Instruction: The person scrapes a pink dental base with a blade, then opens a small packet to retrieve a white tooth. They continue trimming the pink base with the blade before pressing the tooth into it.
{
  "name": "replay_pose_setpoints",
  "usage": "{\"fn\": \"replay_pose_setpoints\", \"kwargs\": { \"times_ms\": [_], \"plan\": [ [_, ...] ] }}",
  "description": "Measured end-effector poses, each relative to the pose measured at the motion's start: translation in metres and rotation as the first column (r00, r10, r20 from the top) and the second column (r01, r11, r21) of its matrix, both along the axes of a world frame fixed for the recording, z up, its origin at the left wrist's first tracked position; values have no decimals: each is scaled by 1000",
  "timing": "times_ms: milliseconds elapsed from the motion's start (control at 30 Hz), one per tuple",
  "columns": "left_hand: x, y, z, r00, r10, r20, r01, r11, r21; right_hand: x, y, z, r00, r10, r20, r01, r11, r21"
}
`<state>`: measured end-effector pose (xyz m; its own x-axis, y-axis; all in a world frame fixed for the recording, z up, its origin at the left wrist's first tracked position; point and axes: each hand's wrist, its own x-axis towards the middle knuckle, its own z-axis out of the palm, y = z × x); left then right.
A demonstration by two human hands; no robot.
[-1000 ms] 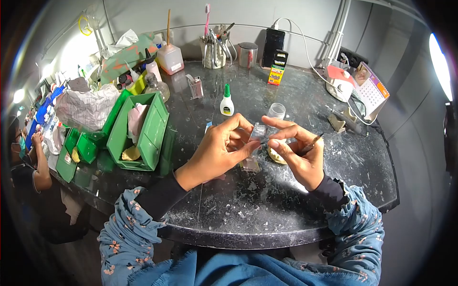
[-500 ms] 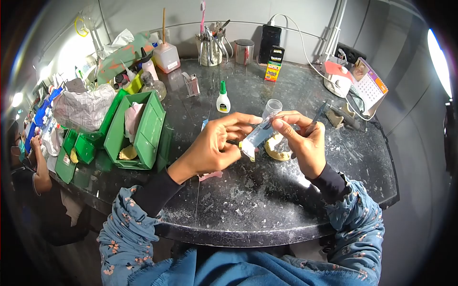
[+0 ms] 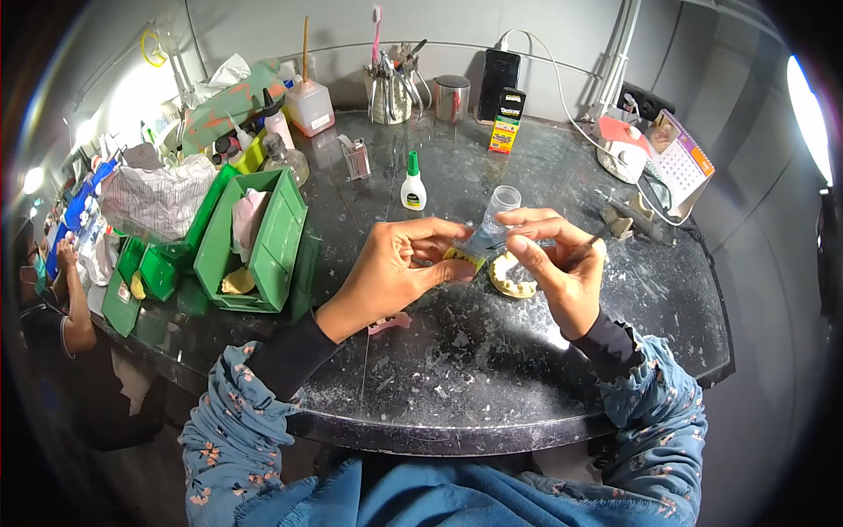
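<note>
Between thumb and fingers, my left hand pinches a small see-through plastic packet with a yellow edge. My right hand is closed just to the right of it, around a slim dark tool whose kind I cannot make out; most of it is hidden by the fingers. A cream dental cast lies on the table below the hands, partly covered by my right fingers. Just beyond the packet stands a clear plastic cup. A pink piece rests near my left wrist.
A white glue bottle with green cap stands beyond my hands. Green bins occupy the left side. At the back are a tool holder, a metal mug, a small box and a phone. Another person's arm shows far left.
The packet has turned in my left hand, its yellow edge now under the thumb. The slim tool's long end no longer sticks out above my right hand. The view has shifted slightly.
</note>
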<state>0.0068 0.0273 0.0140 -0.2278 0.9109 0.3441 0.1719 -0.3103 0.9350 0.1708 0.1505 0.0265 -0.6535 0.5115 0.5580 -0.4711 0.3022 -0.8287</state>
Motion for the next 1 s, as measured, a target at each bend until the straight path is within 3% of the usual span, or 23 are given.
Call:
{"fn": "replay_pose_setpoints", "kwargs": {
  "times_ms": [133,200,300,500,700,900,1000],
  "plan": [
    [4,-1,4,993,90,-71,-81,989,124,5,-2,2,996,-77,-37,82,980,180],
    [4,-1,3,989,116,-87,-101,982,163,7,0,3,985,-173,-24,169,908,383],
    [2,0,0,987,121,-104,-100,976,193,1,0,2,964,-222,-145,265,811,522],
    [0,-1,-3,988,120,-95,-103,980,173,6,-1,2,965,-253,-69,246,781,574],
    [1,1,-4,988,137,-71,-119,969,218,5,2,-1,959,-262,-105,270,746,608],
    [1,0,0,963,158,-220,-107,968,228,5,2,0,958,-275,-82,267,746,610],
    [5,-1,2,962,181,-207,-128,962,243,7,-1,2,955,-295,-45,257,734,629]
  ]
}}
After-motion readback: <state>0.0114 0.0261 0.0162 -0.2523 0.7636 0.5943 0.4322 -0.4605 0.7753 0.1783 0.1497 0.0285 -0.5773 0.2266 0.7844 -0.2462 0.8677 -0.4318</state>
